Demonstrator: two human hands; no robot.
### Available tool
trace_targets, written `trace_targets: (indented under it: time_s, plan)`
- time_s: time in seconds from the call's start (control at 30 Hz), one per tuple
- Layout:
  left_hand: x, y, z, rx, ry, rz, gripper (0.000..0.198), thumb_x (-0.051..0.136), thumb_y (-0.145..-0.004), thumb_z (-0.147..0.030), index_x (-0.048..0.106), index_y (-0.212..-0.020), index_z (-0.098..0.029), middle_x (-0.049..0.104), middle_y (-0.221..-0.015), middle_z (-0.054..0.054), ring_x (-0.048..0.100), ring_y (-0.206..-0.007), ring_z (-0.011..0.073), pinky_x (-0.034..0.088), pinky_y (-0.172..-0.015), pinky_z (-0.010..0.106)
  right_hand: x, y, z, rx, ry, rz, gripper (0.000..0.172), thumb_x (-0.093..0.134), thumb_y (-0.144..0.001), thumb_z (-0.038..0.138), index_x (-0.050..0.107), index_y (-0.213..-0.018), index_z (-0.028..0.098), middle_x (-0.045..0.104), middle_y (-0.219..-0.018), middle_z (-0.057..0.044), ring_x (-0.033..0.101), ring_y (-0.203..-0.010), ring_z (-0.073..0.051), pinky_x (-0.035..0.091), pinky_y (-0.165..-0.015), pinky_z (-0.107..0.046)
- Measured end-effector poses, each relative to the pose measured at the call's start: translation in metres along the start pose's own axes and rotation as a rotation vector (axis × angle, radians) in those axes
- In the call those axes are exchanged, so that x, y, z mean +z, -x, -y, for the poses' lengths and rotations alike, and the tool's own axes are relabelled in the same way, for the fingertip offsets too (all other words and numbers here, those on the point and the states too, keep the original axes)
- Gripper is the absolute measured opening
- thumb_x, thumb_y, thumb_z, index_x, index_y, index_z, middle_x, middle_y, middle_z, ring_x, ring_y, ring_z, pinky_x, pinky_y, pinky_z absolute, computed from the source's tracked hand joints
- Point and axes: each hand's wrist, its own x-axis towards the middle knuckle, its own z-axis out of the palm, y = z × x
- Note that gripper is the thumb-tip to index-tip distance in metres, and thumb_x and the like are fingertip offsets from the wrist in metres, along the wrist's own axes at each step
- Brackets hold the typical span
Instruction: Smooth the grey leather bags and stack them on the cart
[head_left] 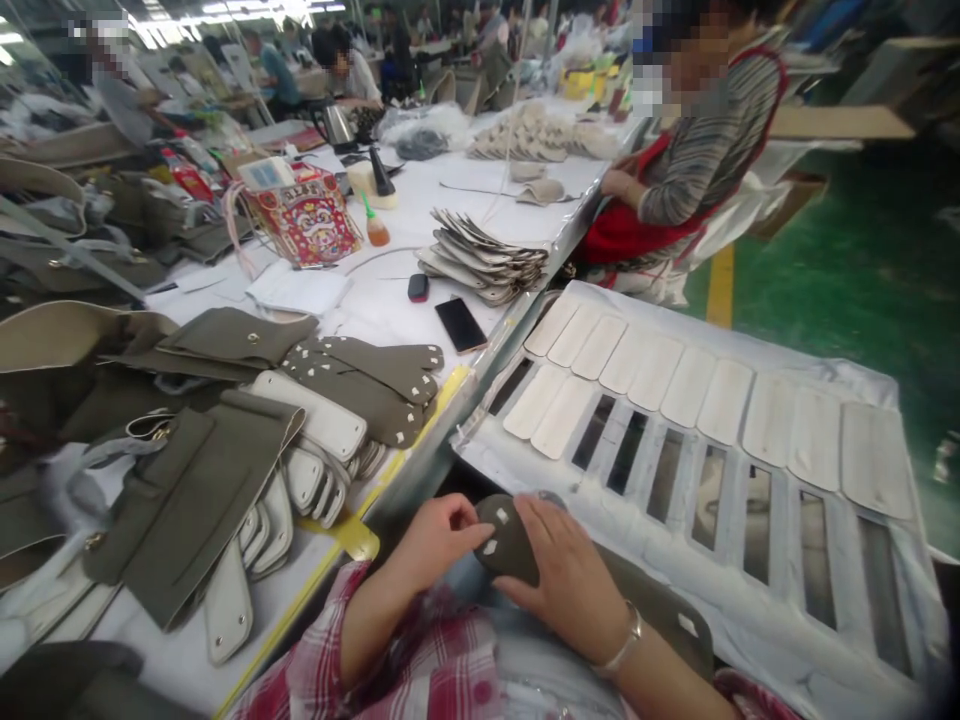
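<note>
Low in the head view, both my hands are on a dark olive leather piece (510,545) with small white tabs on it. My left hand (435,540) pinches its rounded end with fingers closed. My right hand (570,580), wearing a bracelet, lies over the piece with fingers pressed down on it. The piece runs under my right forearm toward the lower right. It rests at the near edge of a white slatted rack (825,560).
Cream oval pieces (675,375) lie in rows on the rack. The table to the left holds olive leather pieces (360,375), a phone (460,324), a stack of pieces (487,260) and a patterned bag (304,215). A person in a red apron (675,180) works across the table.
</note>
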Motion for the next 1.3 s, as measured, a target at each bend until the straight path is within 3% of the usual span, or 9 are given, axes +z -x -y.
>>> trace_targets:
  time_s: [0.3,0.7,0.97,1.17,1.3]
  plan:
    - [-0.006,-0.013,0.002,-0.011,-0.037,0.042,0.027,0.062,-0.073,-0.039,0.058,-0.066,-0.013,0.055,-0.062,-0.001,0.045,-0.058,0.0096,0.034,-0.055,0.022,0.001,-0.001,-0.002,-0.002,0.0,-0.019,0.078,0.067,-0.07,0.054,0.042,-0.128,0.009,0.051,-0.125,-0.015,0.048,-0.113,-0.028,0.045,-0.094,-0.044]
    - [-0.006,-0.014,-0.002,-0.016,-0.067,0.037,0.029,0.062,-0.072,-0.04,0.057,-0.064,-0.013,0.053,-0.058,-0.002,0.043,-0.055,0.0092,0.032,-0.052,0.022,0.003,-0.001,-0.001,0.002,-0.009,-0.015,0.071,0.061,-0.075,0.052,0.043,-0.127,0.008,0.051,-0.124,-0.016,0.048,-0.113,-0.029,0.044,-0.092,-0.045]
    - [-0.005,-0.011,-0.004,0.052,-0.148,0.021,0.027,0.06,-0.074,-0.037,0.052,-0.063,-0.014,0.052,-0.059,-0.002,0.044,-0.054,0.0085,0.032,-0.049,0.021,0.003,0.0,0.001,0.015,-0.001,-0.005,0.071,0.061,-0.075,0.051,0.042,-0.129,0.009,0.05,-0.127,-0.017,0.047,-0.114,-0.03,0.042,-0.093,-0.045]
    - [0.001,-0.009,-0.002,-0.026,0.064,0.043,0.024,0.059,-0.074,-0.035,0.047,-0.085,-0.018,0.045,-0.068,-0.004,0.047,-0.051,0.0093,0.039,-0.036,0.018,0.004,0.001,-0.001,0.004,0.001,-0.024,0.076,0.065,-0.072,0.054,0.041,-0.129,0.009,0.051,-0.126,-0.016,0.048,-0.113,-0.029,0.043,-0.092,-0.043]
    - [0.004,-0.008,-0.001,0.009,0.152,0.065,0.04,0.059,-0.075,-0.034,0.051,-0.112,-0.021,0.042,-0.087,0.001,0.051,-0.064,0.0117,0.046,-0.038,0.019,0.007,0.005,-0.002,0.008,0.024,-0.066,0.085,0.061,-0.073,0.059,0.034,-0.135,0.008,0.046,-0.131,-0.018,0.045,-0.117,-0.03,0.041,-0.095,-0.043]
